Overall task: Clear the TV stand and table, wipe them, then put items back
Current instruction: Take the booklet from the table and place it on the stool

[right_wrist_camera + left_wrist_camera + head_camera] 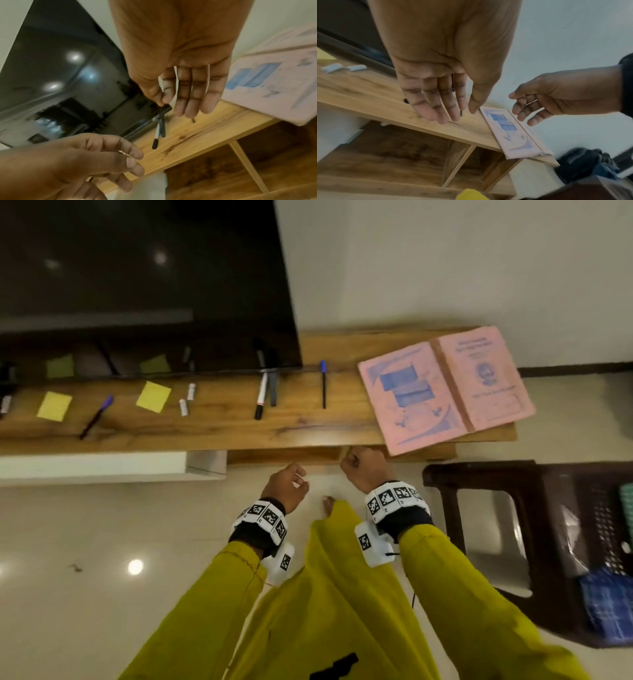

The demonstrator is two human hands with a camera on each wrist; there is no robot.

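Left hand (pixel 286 487) and right hand (pixel 365 472) both empty, fingers loosely extended, hovering just off front edge of TV stand (pixel 212 426). Pink book (pixel 445 386) lies open at stand's right end, overhanging front edge and right corner. 2 yellow sticky notes (pixel 153 396), pens, marker (pixel 261 397) spread along top, near TV (pixel 137 275).

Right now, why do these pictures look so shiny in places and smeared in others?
Head view: ceiling lights glare off the TV screen and the floor, and straight edges bow. Left wrist view: the pink book is soft with blur. Right wrist view: the left hand looms blurred.
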